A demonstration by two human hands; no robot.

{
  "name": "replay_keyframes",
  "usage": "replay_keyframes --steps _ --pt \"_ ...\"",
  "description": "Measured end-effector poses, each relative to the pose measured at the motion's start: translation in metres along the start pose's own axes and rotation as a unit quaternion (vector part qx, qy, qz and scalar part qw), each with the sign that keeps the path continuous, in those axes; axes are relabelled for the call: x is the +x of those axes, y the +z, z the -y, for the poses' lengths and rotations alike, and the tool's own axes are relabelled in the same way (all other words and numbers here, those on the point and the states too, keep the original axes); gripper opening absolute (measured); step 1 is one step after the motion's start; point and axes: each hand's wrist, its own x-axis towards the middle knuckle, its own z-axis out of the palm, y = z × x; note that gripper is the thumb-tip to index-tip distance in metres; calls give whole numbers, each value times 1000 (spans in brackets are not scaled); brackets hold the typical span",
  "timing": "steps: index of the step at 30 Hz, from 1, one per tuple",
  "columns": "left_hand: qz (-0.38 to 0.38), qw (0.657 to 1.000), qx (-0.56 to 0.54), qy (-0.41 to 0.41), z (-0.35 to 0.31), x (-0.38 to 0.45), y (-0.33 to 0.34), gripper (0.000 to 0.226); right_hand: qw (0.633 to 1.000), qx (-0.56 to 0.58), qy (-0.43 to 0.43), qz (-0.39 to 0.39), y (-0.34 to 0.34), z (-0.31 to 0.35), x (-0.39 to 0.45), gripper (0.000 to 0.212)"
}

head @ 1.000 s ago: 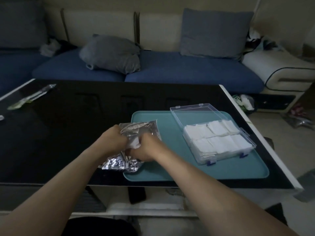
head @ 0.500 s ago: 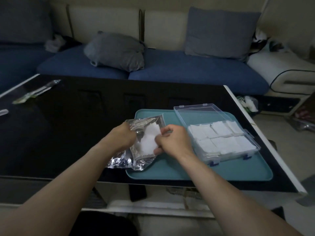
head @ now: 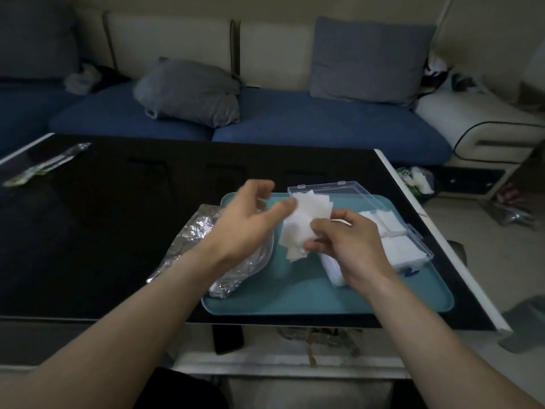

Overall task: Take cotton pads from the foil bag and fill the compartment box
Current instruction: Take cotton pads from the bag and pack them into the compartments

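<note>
A loose stack of cotton pads (head: 306, 219) is pinched by the right hand (head: 345, 240) above the tray (head: 295, 299), steadied by the thumb of the otherwise relaxed left hand (head: 250, 219), probably for squaring before the compartment box (head: 413, 246).

A dim, underexposed room, with soft light entering from the upper right. Motion blur smears the left hand (head: 250, 219) and the cotton pads (head: 303, 222). The glossy black table (head: 103, 231) mirrors faint shapes. Wide-angle distortion bends the frame's edges and darkens its corners.
</note>
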Motion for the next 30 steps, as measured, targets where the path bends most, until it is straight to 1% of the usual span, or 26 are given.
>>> replay_keyframes --steps 2,3,5,7,8,9,11,12,14,15,17,20,22,24,26,28,30 --pt "68 995 -59 -45 3 -2 18 62 1000 15 -8 16 -1 7 -7 14" --pt "92 990 -95 -55 2 -2 27 59 1000 19 -10 22 -4 11 -9 13" --pt "104 983 -143 -57 6 -2 34 51 999 -6 -9 30 -4 12 -11 14" --pt "93 988 -119 -33 6 1 37 48 997 -63 -10 42 -10 12 -11 13" --pt "97 989 -106 -28 6 0 39 42 994 -92 -10 52 -13 13 -11 13" --pt "107 989 -103 -24 5 0 41 36 991 -119 -11 61 -17 14 -11 13" --pt "135 986 -93 -16 5 -1 48 32 984 -158 -16 76 -23 17 -11 18" --pt "142 987 -80 -11 5 -1 50 33 979 -185 -33 73 -26 18 -10 24" --pt "152 986 -63 2 5 1 54 34 954 -279 -103 31 -33 15 -4 29" --pt "152 987 -60 8 5 2 56 34 942 -309 -131 9 -37 13 0 29" --pt "149 987 -65 6 5 4 57 30 942 -294 -160 -14 -44 9 4 25" --pt "152 983 -105 -12 5 4 56 22 954 -221 -194 -52 -56 14 9 13" --pt "150 980 -128 -33 6 6 56 21 963 -171 -201 -54 -64 23 9 8" --pt "138 974 -170 -64 8 7 55 23 971 -144 -191 -19 -71 32 9 22" --pt "137 957 -239 -93 9 8 54 21 973 -165 -156 46 -74 39 7 33" --pt "138 940 -292 -112 6 7 54 16 970 -196 -90 110 -74 42 6 36" --pt "135 937 -299 -121 3 7 55 17 961 -227 -38 151 -75 42 8 35"
